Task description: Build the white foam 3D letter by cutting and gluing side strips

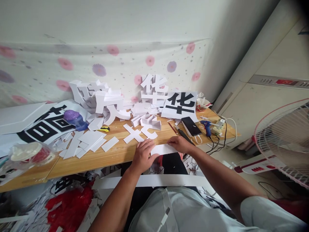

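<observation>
At the table's front edge, my left hand (144, 155) grips the left end of a white board strip (164, 149), its thumb along the near side. My right hand (180, 144) closes round the strip's right end. Just beyond my left hand lie a flat white cross-shaped piece (132, 133) and a small curved white piece (149, 132). Behind these stands an open white piece with raised walls (151, 122). A second, longer white strip (149, 181) lies across my lap.
A phone (191, 126), blue glue gun (206, 128) and cables lie right on the wooden table (89, 162). Left are a yellow cutter (104, 129), purple bottle (76, 120) and offcuts. Built white characters (154, 88) stand behind a printed sheet (180, 104). A fan (287, 138) stands right.
</observation>
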A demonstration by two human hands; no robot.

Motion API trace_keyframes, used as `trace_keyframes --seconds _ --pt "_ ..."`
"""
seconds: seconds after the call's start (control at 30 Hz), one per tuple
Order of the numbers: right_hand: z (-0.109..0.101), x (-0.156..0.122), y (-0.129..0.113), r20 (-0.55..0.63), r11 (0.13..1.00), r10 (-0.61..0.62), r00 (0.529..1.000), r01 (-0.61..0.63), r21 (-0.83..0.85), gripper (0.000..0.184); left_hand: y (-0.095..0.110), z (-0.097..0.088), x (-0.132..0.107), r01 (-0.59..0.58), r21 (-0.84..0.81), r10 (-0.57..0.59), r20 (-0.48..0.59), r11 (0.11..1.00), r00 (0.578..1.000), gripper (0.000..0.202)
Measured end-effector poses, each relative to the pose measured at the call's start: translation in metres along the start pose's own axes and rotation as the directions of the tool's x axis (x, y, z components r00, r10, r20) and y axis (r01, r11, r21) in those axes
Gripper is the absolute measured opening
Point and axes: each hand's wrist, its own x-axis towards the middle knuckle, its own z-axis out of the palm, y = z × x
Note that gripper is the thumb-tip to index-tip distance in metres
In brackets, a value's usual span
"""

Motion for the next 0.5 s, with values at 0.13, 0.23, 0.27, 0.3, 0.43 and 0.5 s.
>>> trace_keyframes --seconds 0.13,0.23,0.27,0.3,0.43,0.5 --pt "0.000 0.010 -0.001 -0.093 0.996 -0.003 0.996 -0.005 -0.085 0.022 0.021 0.016 0.008 -0.059 0.041 0.051 0.181 0.997 0.982 0.028" --pt "-0.011 0.007 0.005 -0.229 0.983 0.051 0.972 -0.089 -0.162 0.028 0.022 0.028 0.009 -0.028 0.060 0.016 0.192 0.998 0.981 0.022" --pt "-0.016 0.004 0.009 -0.279 0.970 0.081 0.957 -0.140 -0.198 0.030 0.022 0.031 0.009 -0.022 0.060 0.011 0.183 0.998 0.983 0.022" --pt "-0.021 0.000 0.012 -0.324 0.948 0.111 0.940 -0.198 -0.249 0.031 0.021 0.032 0.008 -0.020 0.058 0.010 0.172 0.998 0.985 0.023" --pt "-0.033 -0.010 0.024 -0.358 0.765 0.206 0.911 -0.378 -0.522 0.029 0.021 0.035 0.007 -0.018 0.054 0.010 0.145 0.998 0.989 0.022" --pt "-0.033 -0.010 0.026 -0.318 0.733 0.226 0.921 -0.375 -0.567 0.030 0.022 0.036 0.009 -0.011 0.049 0.004 0.142 0.999 0.990 0.022"
